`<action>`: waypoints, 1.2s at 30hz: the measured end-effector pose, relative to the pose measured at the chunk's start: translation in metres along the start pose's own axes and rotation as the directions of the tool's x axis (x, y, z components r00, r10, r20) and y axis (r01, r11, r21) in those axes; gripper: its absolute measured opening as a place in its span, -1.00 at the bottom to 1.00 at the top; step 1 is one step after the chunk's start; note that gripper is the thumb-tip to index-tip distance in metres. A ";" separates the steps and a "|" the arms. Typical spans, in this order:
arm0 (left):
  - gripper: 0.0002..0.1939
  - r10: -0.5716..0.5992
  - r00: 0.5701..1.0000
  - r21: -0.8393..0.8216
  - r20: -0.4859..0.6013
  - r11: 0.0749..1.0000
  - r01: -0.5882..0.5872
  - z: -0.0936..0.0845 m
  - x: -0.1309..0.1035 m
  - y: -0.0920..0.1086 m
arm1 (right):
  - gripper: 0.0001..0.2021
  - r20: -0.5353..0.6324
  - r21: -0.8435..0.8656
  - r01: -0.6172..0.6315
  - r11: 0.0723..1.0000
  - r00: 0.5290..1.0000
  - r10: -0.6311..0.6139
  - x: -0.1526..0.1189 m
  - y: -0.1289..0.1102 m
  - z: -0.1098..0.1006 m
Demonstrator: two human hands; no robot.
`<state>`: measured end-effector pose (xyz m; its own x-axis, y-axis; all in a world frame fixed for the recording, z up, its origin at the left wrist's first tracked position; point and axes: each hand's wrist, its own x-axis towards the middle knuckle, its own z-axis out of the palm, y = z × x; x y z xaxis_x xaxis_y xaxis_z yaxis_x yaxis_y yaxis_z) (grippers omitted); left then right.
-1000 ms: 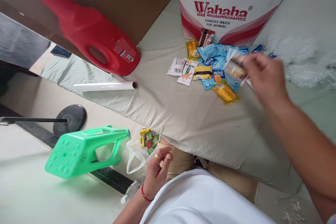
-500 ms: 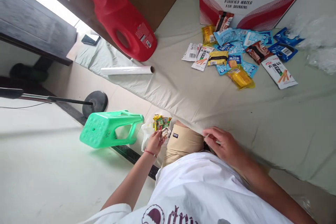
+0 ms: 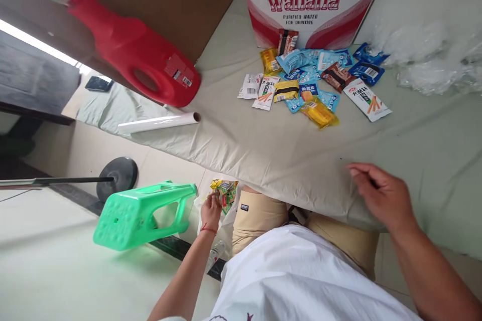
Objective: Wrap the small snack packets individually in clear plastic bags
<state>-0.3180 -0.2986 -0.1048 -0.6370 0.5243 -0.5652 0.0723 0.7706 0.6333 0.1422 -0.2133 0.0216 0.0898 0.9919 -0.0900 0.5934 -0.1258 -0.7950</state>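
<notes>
Left hand (image 3: 211,210) dips its bent fingers in among small yellow, green and red packets (image 3: 228,198) in a white plastic bag (image 3: 229,218), low at near left; whether they grip one cannot be told; right hand (image 3: 382,195), half open with fingers loosely curled, is at the near right of a pale cloth-covered surface (image 3: 271,145); farther off on it, blue, yellow, brown and white snack sachets (image 3: 286,91) lie heaped before a Wahaha purified-water carton (image 3: 301,10); a red handled bottle (image 3: 124,55) is far left; a green plastic stool (image 3: 120,215), near left.
</notes>
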 end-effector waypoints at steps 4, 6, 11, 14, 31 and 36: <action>-0.65 0.525 0.831 -0.123 -0.185 0.827 -0.549 0.004 -0.040 0.078 | -0.68 -0.228 -0.093 -0.084 0.992 0.972 0.061 0.057 0.022 -0.034; -0.72 0.725 0.647 -0.230 -0.236 0.606 -0.762 0.021 -0.060 0.124 | -0.73 -0.298 -0.117 -0.075 0.990 0.954 0.037 0.090 0.033 -0.049; -0.76 0.964 0.260 -0.296 -0.059 0.232 -0.927 0.119 -0.072 0.235 | -0.70 -0.430 -0.234 -0.059 0.970 0.901 -0.049 0.166 0.057 -0.061; -0.73 0.949 0.312 -0.387 0.053 0.308 -0.869 0.204 -0.064 0.286 | -0.72 -0.432 -0.326 -0.172 0.930 0.902 0.016 0.191 0.062 -0.049; -0.75 0.887 0.409 -0.451 0.214 0.462 -0.764 0.298 -0.063 0.320 | -0.65 -0.427 -0.016 -0.034 0.999 0.904 0.024 0.178 0.055 -0.034; -0.75 0.886 0.388 -0.462 0.254 0.464 -0.756 0.297 -0.063 0.320 | -0.66 -0.721 0.032 -0.162 0.986 0.680 0.135 0.172 0.068 -0.078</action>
<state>-0.0270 0.0226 -0.0235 0.0113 0.9782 0.2075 0.1605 -0.2065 0.9652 0.2609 -0.0528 -0.0010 0.7177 0.6445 0.2637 0.5453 -0.2847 -0.7884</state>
